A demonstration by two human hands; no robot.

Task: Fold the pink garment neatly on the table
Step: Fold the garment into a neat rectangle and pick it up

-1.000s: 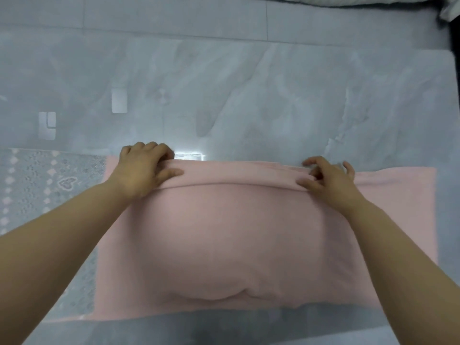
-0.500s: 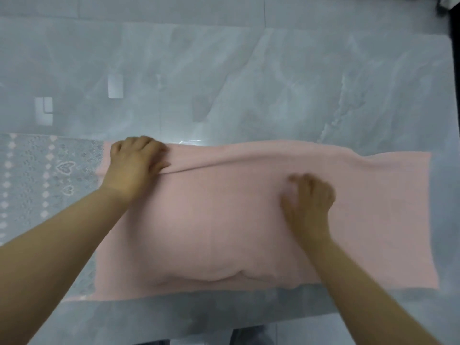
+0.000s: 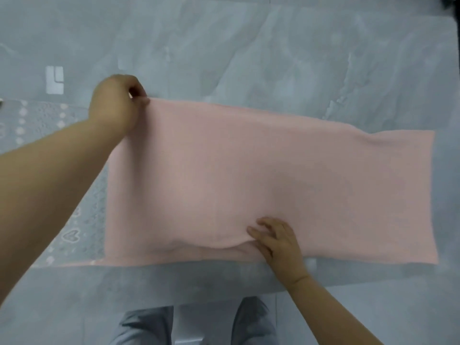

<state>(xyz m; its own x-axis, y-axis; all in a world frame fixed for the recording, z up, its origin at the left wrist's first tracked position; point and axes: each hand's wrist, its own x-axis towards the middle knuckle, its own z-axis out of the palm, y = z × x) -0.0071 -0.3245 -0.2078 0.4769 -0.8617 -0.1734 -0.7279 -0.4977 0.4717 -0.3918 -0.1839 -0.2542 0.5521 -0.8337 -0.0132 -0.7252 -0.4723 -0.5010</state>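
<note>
The pink garment (image 3: 261,180) lies spread as a wide rectangle across the glossy grey table (image 3: 249,58). My left hand (image 3: 117,105) pinches its far left corner between thumb and fingers. My right hand (image 3: 278,242) rests flat on the near edge of the cloth, fingers spread, beside a shallow wrinkle that runs left from it. A lower layer of the fabric shows as a strip along the near edge. The right end of the garment lies flat and untouched.
A patterned grey mat (image 3: 37,125) with hearts and dots lies under the garment's left end. The table's near edge (image 3: 174,300) runs just below the cloth, with grey-trousered legs (image 3: 149,327) beneath it. A dark object (image 3: 450,1) sits at the far right corner.
My right hand left the far edge and slid toward me to the near edge. My left hand shifted to pinching the far left corner. The far fold flattened out.
</note>
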